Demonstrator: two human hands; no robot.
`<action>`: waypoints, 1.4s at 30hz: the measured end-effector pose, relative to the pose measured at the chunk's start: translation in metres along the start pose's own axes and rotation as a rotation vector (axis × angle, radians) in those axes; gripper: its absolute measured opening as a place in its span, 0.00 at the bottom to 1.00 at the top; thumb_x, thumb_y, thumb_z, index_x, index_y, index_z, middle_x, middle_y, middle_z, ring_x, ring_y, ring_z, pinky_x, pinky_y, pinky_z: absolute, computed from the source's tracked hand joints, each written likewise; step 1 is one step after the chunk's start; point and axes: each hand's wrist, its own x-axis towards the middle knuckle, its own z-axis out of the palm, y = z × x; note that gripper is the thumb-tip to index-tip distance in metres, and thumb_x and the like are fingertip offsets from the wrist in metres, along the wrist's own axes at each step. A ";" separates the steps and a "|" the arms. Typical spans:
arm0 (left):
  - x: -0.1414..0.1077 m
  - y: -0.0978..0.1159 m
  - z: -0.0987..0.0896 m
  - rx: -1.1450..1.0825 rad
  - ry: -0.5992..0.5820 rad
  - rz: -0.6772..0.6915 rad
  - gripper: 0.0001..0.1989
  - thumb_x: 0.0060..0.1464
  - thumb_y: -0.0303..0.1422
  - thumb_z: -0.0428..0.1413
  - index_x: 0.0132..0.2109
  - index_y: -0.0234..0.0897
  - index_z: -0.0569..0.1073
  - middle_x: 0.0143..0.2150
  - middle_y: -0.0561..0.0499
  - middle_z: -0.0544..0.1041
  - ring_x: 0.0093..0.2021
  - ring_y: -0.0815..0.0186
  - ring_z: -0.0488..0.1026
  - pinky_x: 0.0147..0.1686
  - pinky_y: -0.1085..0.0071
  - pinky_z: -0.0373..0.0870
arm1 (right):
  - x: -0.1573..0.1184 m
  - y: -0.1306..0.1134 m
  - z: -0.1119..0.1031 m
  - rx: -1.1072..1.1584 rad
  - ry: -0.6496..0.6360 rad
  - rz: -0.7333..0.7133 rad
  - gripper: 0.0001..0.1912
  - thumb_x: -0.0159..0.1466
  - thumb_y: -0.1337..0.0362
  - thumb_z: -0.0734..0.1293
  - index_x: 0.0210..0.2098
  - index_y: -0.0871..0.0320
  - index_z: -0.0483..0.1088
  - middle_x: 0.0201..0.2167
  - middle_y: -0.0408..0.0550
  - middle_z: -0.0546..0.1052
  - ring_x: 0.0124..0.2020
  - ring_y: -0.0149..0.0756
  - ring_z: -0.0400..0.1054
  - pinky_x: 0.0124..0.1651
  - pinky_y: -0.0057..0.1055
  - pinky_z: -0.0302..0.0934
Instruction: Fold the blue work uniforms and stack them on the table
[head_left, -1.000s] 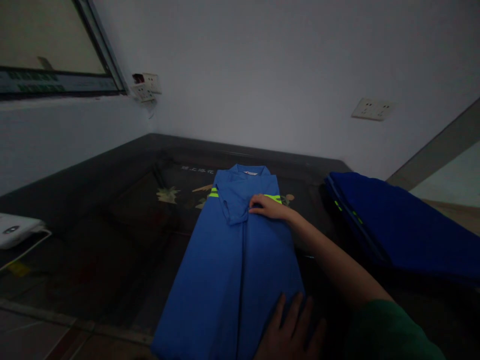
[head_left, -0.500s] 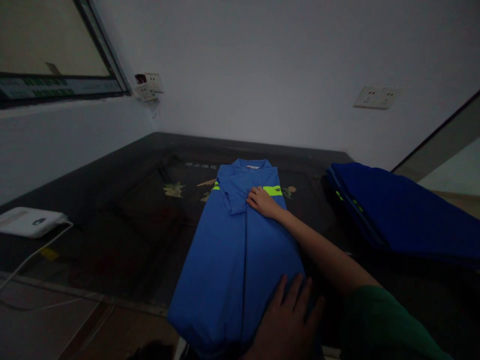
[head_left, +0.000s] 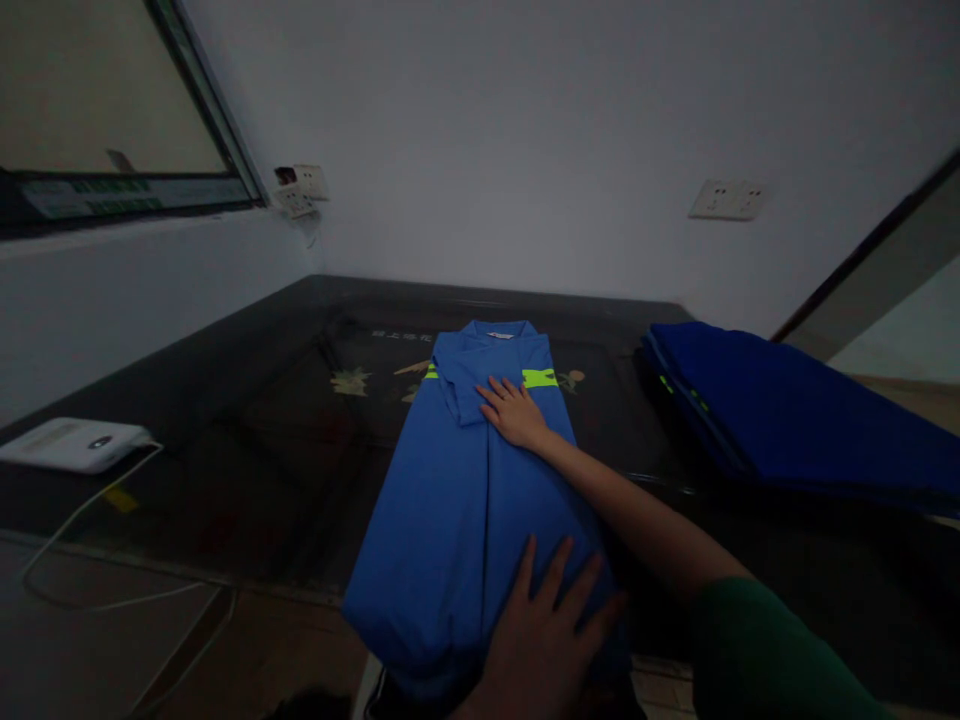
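Observation:
A blue short-sleeved work shirt [head_left: 442, 520] with yellow-green bands lies front down or folded, I cannot tell which, its collar toward the wall. One sleeve [head_left: 461, 375] is laid inward across its upper part. My right hand [head_left: 514, 413] rests flat on the shirt beside the sleeve end, fingers spread. Nearer to me, my left hand [head_left: 544, 625] lies on the lower right part of the shirt, fingers apart. Neither hand grips the cloth. The shirt's lower end hangs over the near table edge.
The shirt is on a dark glossy table [head_left: 247, 450] with painted flowers. At right lies a stack of folded darker blue clothes [head_left: 795, 410]. A white device [head_left: 75, 445] with a cable [head_left: 90, 500] sits at left. Wall sockets [head_left: 726, 200] are behind.
The fingers of my right hand have gone from curled to spread flat on the shirt. My left hand has shifted a little left and up, its fingers wider apart. The view has moved slightly.

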 end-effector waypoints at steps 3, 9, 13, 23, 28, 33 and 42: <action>0.001 0.001 0.000 0.009 -0.003 0.029 0.31 0.64 0.50 0.41 0.70 0.48 0.48 0.72 0.49 0.47 0.70 0.47 0.42 0.62 0.36 0.49 | 0.001 -0.001 -0.002 -0.011 -0.007 0.023 0.27 0.71 0.52 0.50 0.68 0.49 0.51 0.70 0.46 0.50 0.70 0.47 0.40 0.67 0.50 0.38; 0.002 -0.001 -0.010 0.047 -0.038 0.089 0.31 0.63 0.50 0.43 0.69 0.47 0.49 0.71 0.52 0.51 0.70 0.48 0.43 0.62 0.35 0.46 | -0.002 -0.008 -0.010 -0.033 -0.019 0.102 0.27 0.71 0.53 0.51 0.67 0.50 0.53 0.69 0.49 0.52 0.69 0.49 0.45 0.66 0.52 0.40; 0.003 -0.001 -0.015 0.052 -0.043 0.093 0.34 0.62 0.51 0.45 0.70 0.47 0.48 0.71 0.51 0.51 0.70 0.48 0.45 0.62 0.36 0.47 | -0.006 -0.013 -0.008 -0.054 0.002 0.158 0.26 0.70 0.55 0.52 0.66 0.50 0.55 0.68 0.51 0.54 0.68 0.51 0.46 0.65 0.56 0.40; -0.002 -0.030 -0.068 -0.077 0.012 -0.067 0.23 0.65 0.42 0.45 0.65 0.46 0.60 0.68 0.51 0.60 0.68 0.60 0.55 0.66 0.55 0.54 | 0.026 0.034 -0.033 -0.005 0.182 0.340 0.29 0.71 0.53 0.50 0.67 0.61 0.53 0.68 0.59 0.54 0.68 0.48 0.46 0.65 0.49 0.44; 0.049 -0.120 -0.103 0.098 0.054 -0.257 0.22 0.65 0.37 0.48 0.63 0.39 0.64 0.67 0.44 0.62 0.68 0.56 0.55 0.66 0.52 0.51 | 0.062 0.072 -0.036 0.011 0.115 0.491 0.29 0.71 0.56 0.51 0.67 0.65 0.52 0.67 0.66 0.53 0.68 0.51 0.46 0.64 0.52 0.43; 0.096 -0.186 -0.082 0.192 0.094 -0.345 0.25 0.66 0.38 0.44 0.67 0.40 0.57 0.70 0.44 0.54 0.70 0.55 0.49 0.66 0.48 0.47 | 0.078 0.091 -0.025 0.033 0.054 0.438 0.27 0.71 0.56 0.52 0.67 0.57 0.54 0.68 0.61 0.52 0.68 0.53 0.44 0.64 0.59 0.39; 0.093 -0.198 -0.062 0.128 0.102 -0.291 0.26 0.66 0.36 0.43 0.68 0.39 0.53 0.70 0.46 0.54 0.70 0.59 0.48 0.67 0.54 0.46 | 0.067 0.124 -0.009 -0.013 -0.068 0.522 0.31 0.70 0.47 0.48 0.69 0.50 0.45 0.71 0.48 0.44 0.70 0.53 0.32 0.63 0.67 0.30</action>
